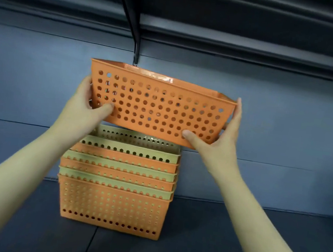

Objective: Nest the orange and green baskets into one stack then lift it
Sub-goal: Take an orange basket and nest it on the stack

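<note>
An orange perforated basket (157, 105) hangs in the air, tilted slightly down to the right, just above a nested stack (113, 203) of alternating orange and pale green baskets. My left hand (89, 105) grips the basket's left end, thumb on its front wall. My right hand (221, 133) grips its right end, thumb pressed low on the front wall. The stack stands on a dark shelf surface (220, 238), a pale green basket (138, 143) on top. The held basket does not touch the stack.
A blue-grey back panel (278, 119) rises right behind the stack. A black bracket (133, 15) and an upper shelf's dark underside run overhead, close above the raised basket. Dark shelf surface extends left and right of the stack.
</note>
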`<state>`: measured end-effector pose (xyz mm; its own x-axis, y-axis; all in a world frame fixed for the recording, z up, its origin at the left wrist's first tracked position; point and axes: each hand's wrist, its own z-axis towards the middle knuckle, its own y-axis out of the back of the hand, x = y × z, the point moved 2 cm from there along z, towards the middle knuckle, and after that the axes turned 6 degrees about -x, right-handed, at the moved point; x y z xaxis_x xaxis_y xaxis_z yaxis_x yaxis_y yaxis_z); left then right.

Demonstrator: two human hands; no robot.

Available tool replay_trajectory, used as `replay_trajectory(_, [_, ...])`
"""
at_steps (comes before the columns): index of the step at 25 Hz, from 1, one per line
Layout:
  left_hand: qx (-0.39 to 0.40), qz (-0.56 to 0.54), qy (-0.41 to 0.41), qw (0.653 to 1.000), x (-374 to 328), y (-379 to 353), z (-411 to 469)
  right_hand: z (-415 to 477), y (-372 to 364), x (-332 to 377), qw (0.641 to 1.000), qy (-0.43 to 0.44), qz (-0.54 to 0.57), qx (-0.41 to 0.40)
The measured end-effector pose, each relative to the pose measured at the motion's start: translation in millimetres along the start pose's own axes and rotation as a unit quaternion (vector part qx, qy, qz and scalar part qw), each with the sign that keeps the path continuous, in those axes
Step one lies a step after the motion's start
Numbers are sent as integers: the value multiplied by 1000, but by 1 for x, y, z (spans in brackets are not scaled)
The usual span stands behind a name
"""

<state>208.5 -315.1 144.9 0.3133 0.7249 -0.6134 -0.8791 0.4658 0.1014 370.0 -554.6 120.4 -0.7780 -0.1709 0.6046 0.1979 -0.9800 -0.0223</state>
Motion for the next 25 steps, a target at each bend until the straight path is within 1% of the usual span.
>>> replay_trajectory(2, [12, 25, 20, 999, 23, 13, 8, -4, -20, -3, 1000, -7, -27, 11])
replay_trajectory(5, [51, 74, 79, 993, 55, 20, 9, -5, -38, -11, 997, -24, -70, 30])
replay_trajectory(7, [51, 75, 111, 990, 72, 19, 3, -4, -44, -14, 995, -31, -86, 43])
replay_trajectory(10, [16, 71, 102, 992, 74, 16, -5, -1, -45, -19, 993, -37, -96, 64])
replay_trajectory(13, [-3, 61, 71, 996, 64, 8, -18, 5, -27, -27, 993, -54, -77, 76])
replay_trajectory(15, [0, 49, 55, 997, 60, 2, -28, 12, -13, -33, 991, -65, -72, 91])
replay_trajectory(18, [24, 8, 50, 998, 62, -7, -32, 13, -2, -42, 985, -74, -96, 124])
replay_trajectory(21, [22, -8, 49, 999, 65, -14, -31, 7, 1, -52, 985, -72, -127, 96])
replay_trajectory(23, [14, -42, 54, 998, 63, -20, -34, 3, 5, -51, 985, -45, -155, 52])
replay_trajectory(25, [15, -26, 32, 999, 63, -24, -38, -1, 10, -53, 988, -15, -148, 33])
